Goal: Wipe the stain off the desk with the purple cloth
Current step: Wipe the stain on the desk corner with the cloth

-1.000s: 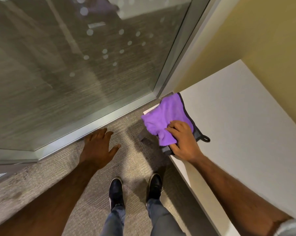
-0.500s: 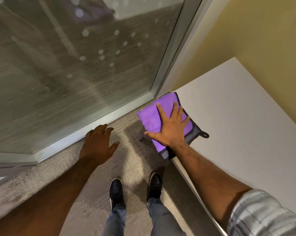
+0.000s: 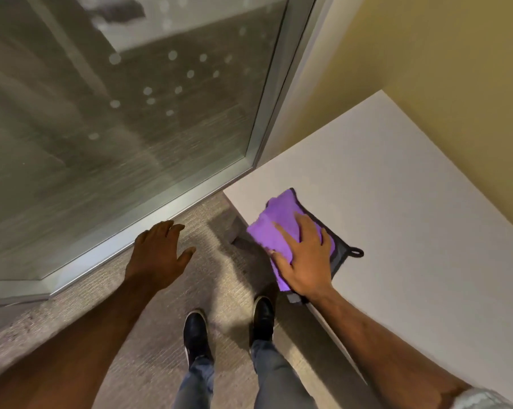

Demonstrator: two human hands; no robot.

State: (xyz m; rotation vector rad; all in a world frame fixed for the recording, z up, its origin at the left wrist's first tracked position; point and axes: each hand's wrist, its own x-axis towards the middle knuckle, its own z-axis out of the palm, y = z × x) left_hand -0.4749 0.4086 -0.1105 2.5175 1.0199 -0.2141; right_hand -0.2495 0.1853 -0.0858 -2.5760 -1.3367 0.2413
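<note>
Pressing down on the purple cloth [image 3: 279, 228] is our right hand [image 3: 305, 258], laid flat with the fingers spread wide, not pinching or gripping anything, just palm weight on the fabric. The cloth sits at the near corner of the white desk [image 3: 397, 231], right along the front edge, with a bit of the purple hanging past the lip and its dark grey backing and little hang loop [image 3: 356, 251] poking out on the far side of our hand. Our left hand [image 3: 158, 255] hangs loosely open out over the carpet [image 3: 131, 335], holding nothing. Honestly we can't make out any stain on the desk from here; it's either under the cloth or too faint to spot. Biggest risk as we see it: since we're only pressing and not holding, a stroke toward us could drag the cloth straight off the edge onto the floor. The top purple layer also looks folded over the grey one, so it could bunch or slide and we'd end up scrubbing with a lump. And wiping blind, we could easily miss the spot entirely.
</note>
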